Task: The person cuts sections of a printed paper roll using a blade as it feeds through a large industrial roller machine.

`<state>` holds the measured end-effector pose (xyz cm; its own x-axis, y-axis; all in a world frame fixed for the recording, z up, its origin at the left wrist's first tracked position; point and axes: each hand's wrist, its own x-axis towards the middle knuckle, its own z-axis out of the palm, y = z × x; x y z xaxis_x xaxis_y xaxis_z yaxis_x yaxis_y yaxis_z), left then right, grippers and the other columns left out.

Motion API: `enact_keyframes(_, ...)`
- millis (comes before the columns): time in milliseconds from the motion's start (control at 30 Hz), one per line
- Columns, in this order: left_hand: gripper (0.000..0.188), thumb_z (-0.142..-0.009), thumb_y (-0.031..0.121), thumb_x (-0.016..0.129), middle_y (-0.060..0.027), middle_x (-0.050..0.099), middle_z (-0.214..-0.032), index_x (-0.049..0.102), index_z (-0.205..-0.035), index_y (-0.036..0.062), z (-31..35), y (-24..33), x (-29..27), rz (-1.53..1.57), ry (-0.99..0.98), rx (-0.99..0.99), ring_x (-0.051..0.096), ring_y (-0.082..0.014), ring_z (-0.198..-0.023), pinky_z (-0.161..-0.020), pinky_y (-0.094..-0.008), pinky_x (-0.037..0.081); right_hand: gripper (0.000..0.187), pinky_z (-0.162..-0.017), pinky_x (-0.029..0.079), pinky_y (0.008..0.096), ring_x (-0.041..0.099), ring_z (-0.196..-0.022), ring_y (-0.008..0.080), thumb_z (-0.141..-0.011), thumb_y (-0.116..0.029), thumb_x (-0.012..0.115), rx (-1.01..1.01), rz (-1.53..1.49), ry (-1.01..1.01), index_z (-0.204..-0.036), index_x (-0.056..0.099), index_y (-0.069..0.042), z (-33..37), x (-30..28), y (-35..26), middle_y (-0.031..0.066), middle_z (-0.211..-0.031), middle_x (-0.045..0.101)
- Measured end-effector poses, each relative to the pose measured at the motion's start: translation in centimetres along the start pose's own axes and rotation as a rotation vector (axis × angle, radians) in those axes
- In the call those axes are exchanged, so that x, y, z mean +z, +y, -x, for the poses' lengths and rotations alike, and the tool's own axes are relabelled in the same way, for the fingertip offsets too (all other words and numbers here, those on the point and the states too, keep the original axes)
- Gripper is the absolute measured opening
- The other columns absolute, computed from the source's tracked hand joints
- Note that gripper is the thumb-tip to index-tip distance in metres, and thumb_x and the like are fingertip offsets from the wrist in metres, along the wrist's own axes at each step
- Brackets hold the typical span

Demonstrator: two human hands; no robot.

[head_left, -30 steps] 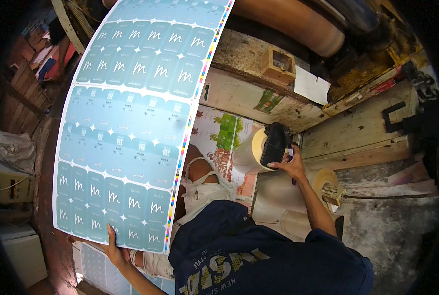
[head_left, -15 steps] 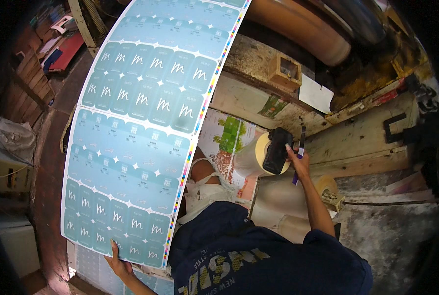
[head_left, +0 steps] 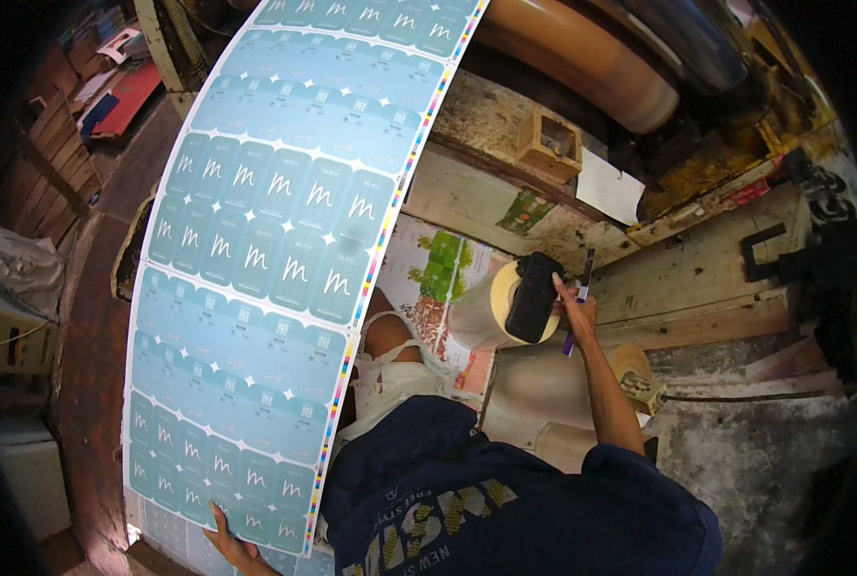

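The printed sheet [head_left: 283, 158] is pinched low by the left hand [head_left: 233, 546]; black device [head_left: 534, 300] and purple tool [head_left: 569, 344] are clasped by the right hand [head_left: 579, 312].

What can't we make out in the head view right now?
All in the head view:
Left hand: fingers under the printed sheet, hidden by it.
Printed sheet: far end, cut off by the top edge; finest print, too small.
Black rectangular object: underside, turned away; exact kind unclear.
Right hand: some fingers, hidden by the hand itself and that object.
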<state>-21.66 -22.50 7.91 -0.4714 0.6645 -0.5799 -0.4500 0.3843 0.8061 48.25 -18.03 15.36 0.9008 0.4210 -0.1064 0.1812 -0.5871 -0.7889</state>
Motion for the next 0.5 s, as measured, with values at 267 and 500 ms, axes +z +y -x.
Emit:
enact_keyframes(267,0.065,-0.089,0.028,0.067,-0.0183,0.050,-0.128,0.036,-0.139,0.0018,0.2,2.4,0.0,-0.020,0.071,0.083,0.058,-0.0286,-0.104,-0.078,-0.0405,0.054,0.063,-0.055,0.057,0.0312,0.063,-0.051,0.0173,-0.062,-0.055,0.083,0.008,0.161,-0.051,-0.071,0.062,0.004,-2.3,6.2,-0.5,0.0147,-0.066,0.064)
enact_keyframes(500,0.060,-0.089,0.026,0.067,-0.0182,0.050,-0.128,0.038,-0.136,0.0031,-0.2,1.0,-2.4,-0.052,0.132,0.102,0.059,-0.0291,-0.103,-0.079,-0.0404,0.055,0.084,-0.050,0.055,0.0321,0.064,-0.054,0.0232,-0.061,-0.066,0.078,0.231,-0.019,-0.005,-0.091,0.057,0.009,-3.8,5.0,-1.7,0.0175,-0.073,0.064)
